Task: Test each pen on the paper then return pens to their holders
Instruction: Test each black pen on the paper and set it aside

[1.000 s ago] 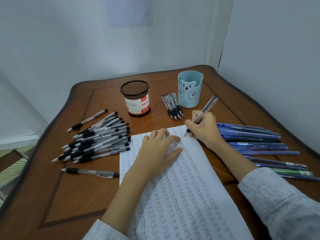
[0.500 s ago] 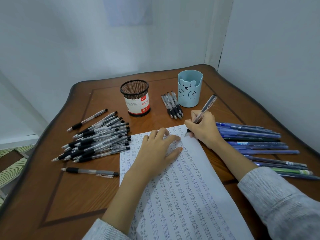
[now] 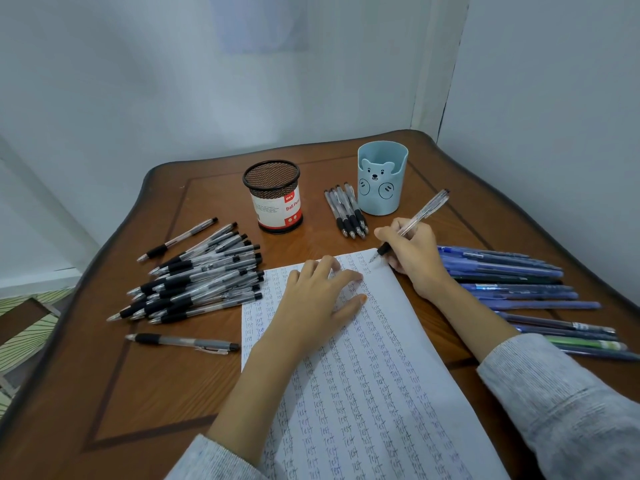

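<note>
Your right hand [image 3: 412, 258] pinches a clear pen with a black grip [image 3: 424, 211] between thumb and fingers. The pen slants up and away to your right, and its tip meets the paper [image 3: 381, 393] near the sheet's far right corner. Your left hand [image 3: 318, 296] lies flat on the far part of the sheet, fingers spread and straight, holding it down. The paper lies at a slight angle on a brown wooden table [image 3: 156, 393] and is covered with columns of the handwritten word "test".

To your left, a heap of black-grip pens [image 3: 197, 278] lies beside the paper's edge. One lone pen [image 3: 176, 239] sits beyond the heap and another single pen [image 3: 183, 342] lies nearer you. To your right, a row of blue pens [image 3: 512, 282] fans out along the table, just beyond your right wrist.

At the far side stand two holders: a black mesh cup with a red and white label [image 3: 273, 197], and a pale blue cup with a bear face [image 3: 381, 183]. Four black-grip pens [image 3: 346, 213] lie side by side between them.
</note>
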